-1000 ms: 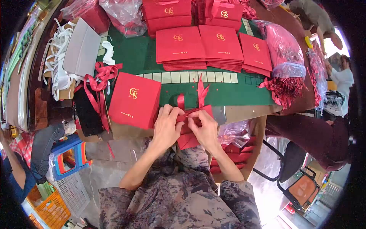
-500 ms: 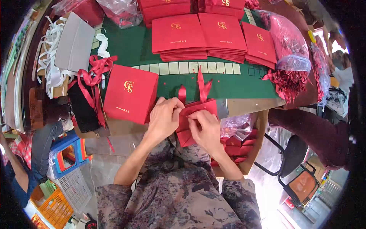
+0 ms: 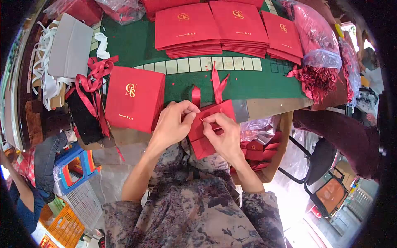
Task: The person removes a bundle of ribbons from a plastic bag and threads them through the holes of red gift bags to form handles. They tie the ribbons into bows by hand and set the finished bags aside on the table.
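Note:
A small red paper bag (image 3: 202, 144) is tilted at the table's front edge, above my lap. My left hand (image 3: 173, 124) is closed in a pinch at its upper left edge; what lies between the fingertips is too small to make out. My right hand (image 3: 226, 134) pinches a thin red ribbon end at the bag's face, close to the left fingertips. Beyond the bag's top edge, a red ribbon (image 3: 219, 84) stretches over the green tabletop, with a short loop beside it. Left of my hands lies a stack of flat red bags (image 3: 134, 99) with gold lettering.
More red bag stacks (image 3: 188, 27) fill the far side. A plastic-wrapped bundle of red ribbons (image 3: 318, 70) is at right, loose red ribbons (image 3: 95, 78) and a grey box (image 3: 70, 45) at left. An open carton with red bags (image 3: 264, 153) sits below right, near a chair (image 3: 328, 196).
The view has shifted slightly. My left fingers have opened out a little over the bag's edge, and a thin red end now shows at my right fingertips. The bag stays in place.

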A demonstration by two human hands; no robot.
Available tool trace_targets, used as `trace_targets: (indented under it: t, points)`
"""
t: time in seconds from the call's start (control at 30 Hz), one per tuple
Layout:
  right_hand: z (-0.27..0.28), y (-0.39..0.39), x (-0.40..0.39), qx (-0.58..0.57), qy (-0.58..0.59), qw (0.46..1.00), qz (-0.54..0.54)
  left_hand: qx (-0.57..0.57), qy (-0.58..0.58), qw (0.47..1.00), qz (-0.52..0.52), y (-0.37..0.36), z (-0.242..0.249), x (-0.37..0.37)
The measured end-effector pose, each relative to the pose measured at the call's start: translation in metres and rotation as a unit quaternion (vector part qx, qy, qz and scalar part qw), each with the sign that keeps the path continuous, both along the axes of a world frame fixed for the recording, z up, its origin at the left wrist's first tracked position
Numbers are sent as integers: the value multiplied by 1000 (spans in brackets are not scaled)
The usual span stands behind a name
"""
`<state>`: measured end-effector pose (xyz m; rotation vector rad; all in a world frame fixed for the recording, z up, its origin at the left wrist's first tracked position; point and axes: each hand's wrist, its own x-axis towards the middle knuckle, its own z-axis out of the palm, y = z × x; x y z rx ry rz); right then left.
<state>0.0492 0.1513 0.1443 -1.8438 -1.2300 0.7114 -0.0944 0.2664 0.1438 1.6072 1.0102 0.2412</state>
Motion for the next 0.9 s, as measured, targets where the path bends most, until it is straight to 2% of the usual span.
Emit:
trace_targets:
  t: [0.07, 0.13, 0.23, 0.33, 0.4, 0.47, 0.63, 0.83, 0.9]
  points:
    - [0, 1, 1, 1, -9, 1000, 7, -21, -3, 1000, 7, 0, -1, -1]
    - [1, 1, 1, 3, -18, 1000, 12, 39, -1, 999, -14, 0, -1, -1]
    - [3, 2, 1, -24, 6, 1000, 6, 42, 6, 999, -19, -1, 7, -1]
    - [10, 5, 0, -32, -32, 999, 28, 88, 26, 996, -14, -7, 12, 0]
    - [12, 7, -2, -28, -110, 993, 34, 114, 33, 993, -1, -14, 19, 4]
    - [13, 10, -6, -27, -122, 991, 38, 168, 22, 985, 16, -18, 14, 4]
    - [7, 15, -5, 13, -163, 984, 69, 183, 18, 982, 27, -21, 10, 2]
    - [0, 15, -6, -3, -95, 995, 14, 185, 5, 982, 43, -20, 8, 3]
    - [3, 16, -2, -48, 44, 998, 17, 174, 2, 984, 40, -20, 8, 2]
